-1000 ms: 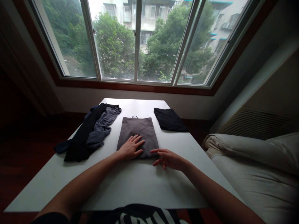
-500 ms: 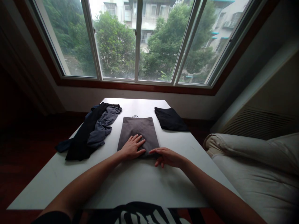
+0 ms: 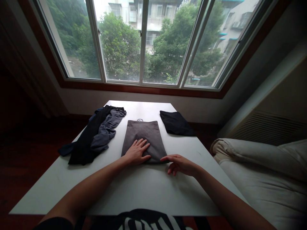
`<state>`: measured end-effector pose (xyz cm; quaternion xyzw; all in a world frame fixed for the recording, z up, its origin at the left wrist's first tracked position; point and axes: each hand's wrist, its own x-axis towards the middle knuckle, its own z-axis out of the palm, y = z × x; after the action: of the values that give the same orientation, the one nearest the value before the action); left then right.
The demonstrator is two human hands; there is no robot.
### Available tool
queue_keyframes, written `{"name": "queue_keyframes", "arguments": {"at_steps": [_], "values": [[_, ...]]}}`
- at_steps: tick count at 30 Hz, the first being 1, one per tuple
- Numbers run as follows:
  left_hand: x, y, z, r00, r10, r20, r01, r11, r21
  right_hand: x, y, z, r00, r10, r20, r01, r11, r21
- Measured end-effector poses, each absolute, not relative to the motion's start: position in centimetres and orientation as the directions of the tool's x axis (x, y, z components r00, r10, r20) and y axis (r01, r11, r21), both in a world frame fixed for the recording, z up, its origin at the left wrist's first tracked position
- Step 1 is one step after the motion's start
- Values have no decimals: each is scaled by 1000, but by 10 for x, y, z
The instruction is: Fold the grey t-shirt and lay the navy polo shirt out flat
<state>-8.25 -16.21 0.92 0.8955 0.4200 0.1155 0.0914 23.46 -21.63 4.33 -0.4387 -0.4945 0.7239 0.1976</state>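
Note:
A folded grey garment [image 3: 144, 131] lies flat in the middle of the white table, with a small cord loop [image 3: 139, 120] at its far edge. My left hand [image 3: 137, 152] rests palm down on its near left part, fingers spread. At the near right corner is my right hand [image 3: 178, 163], its index finger stretched onto the cloth and the other fingers loosely bent below the edge. It grips nothing that I can see; the thumb is hard to make out.
Unfolded dark and grey-blue clothes [image 3: 96, 134] lie heaped on the table's left side. A folded black garment [image 3: 176, 123] sits at the back right of the white table [image 3: 134, 195]. A pale sofa [image 3: 259, 166] stands to the right, and a window [image 3: 141, 44] is behind.
My right hand has slid to the right and slightly nearer, reaching the garment's near right corner. My left hand stays on the cloth.

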Motion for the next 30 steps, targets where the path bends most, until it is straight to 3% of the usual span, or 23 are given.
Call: {"name": "queue_keyframes", "arguments": {"at_steps": [10,16,22,26,30], "values": [[-82,-165,13,619,778,106,738,-623,260,250,-218,35,-441,817,-373,76,-379,-922],[-81,-164,11,618,779,105,741,-621,256,235,-217,39,-496,798,-341,71,-354,-933],[-82,-163,10,621,773,126,728,-629,271,234,-198,26,-223,922,-315,79,-305,-949],[-82,-154,12,570,793,216,729,-609,313,224,-186,31,-80,987,-137,144,-125,-982],[-91,-135,11,408,855,320,815,-499,295,182,-182,42,-119,968,223,372,252,-893]]}}
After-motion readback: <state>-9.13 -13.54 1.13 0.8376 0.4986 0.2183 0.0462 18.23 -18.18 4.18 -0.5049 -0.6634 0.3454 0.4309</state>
